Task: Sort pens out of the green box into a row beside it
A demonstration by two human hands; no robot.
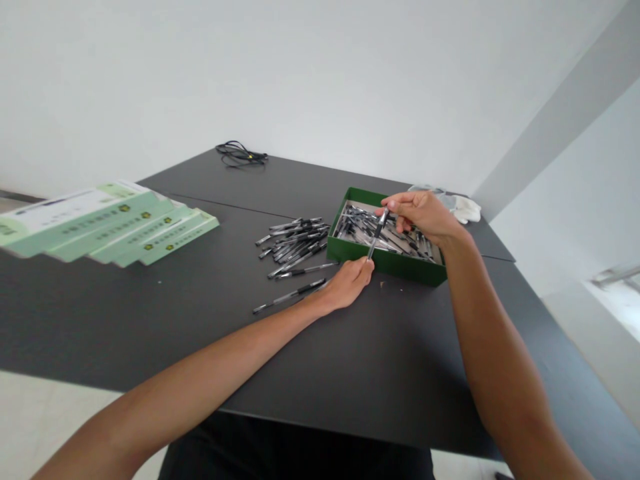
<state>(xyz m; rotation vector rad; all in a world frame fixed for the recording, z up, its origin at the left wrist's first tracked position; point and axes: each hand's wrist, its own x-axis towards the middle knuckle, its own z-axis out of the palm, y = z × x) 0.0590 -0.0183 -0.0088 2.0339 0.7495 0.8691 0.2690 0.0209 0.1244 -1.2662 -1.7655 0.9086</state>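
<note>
Your left hand [353,280] gripped the clear-barrelled pen [378,233] near-end, your right hand [417,212] pinching its far end, above the near wall of the green box [395,265]; presumably light, stiff, it suited holding mid-barrel.

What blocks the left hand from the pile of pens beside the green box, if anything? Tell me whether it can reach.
Probably yes: the pile of pens lies close to the left hand with no barrier visible between them, though that hand grips a pen and may need to release it first.
</note>
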